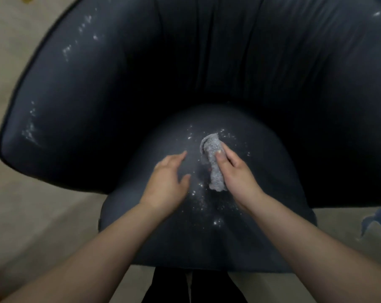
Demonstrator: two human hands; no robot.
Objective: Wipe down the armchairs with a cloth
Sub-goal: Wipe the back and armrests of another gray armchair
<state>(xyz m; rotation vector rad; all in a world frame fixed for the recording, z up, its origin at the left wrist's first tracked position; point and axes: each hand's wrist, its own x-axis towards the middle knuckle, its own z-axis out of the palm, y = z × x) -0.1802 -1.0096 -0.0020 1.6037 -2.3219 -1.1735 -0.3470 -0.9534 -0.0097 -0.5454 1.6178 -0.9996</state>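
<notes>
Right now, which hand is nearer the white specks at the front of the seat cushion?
Left, narrowly. The left hand rests open on the seat cushion just up-left of the specks; the right hand grips the grey cloth up-right of them.

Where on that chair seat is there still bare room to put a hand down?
Free: the seat left of the left hand, and the near edge between the forearms. Crowded: the middle, where the right hand holds the cloth.

Right hand (235, 171) grips cloth (214, 165) on armchair (97, 95) seat.
</notes>
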